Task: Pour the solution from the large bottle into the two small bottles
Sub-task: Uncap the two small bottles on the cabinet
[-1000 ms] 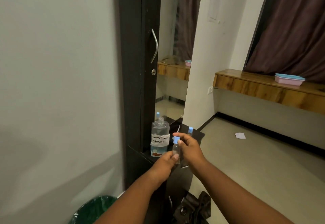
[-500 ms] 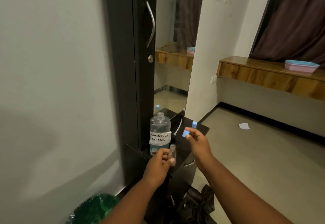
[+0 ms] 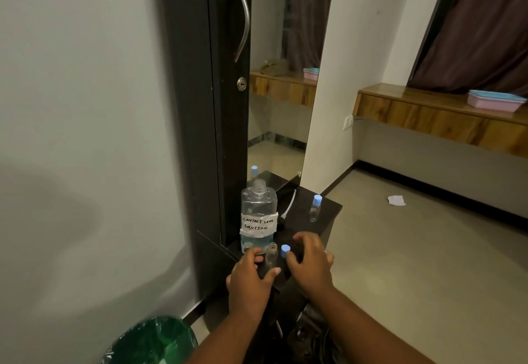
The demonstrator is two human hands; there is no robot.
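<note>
A small dark worktop [image 3: 328, 209] is seen hemmed in by a mirror [image 3: 281, 77] and cabinet door behind, with bare floor open to the right. Both hands are held low over the near edge. The uncapped small bottle [image 3: 272, 255], apparently empty, is loosely cupped by the left hand [image 3: 251, 278] between thumb and fingers. A blue cap [image 3: 285, 250] is pinched at the fingertips of the right hand [image 3: 310, 263], just beside that bottle's mouth. The large bottle [image 3: 258, 218], uncapped and labelled, is stood just behind with blue liquid low inside. A second small bottle [image 3: 315, 209], capped, is stood well apart at the far right corner.
</note>
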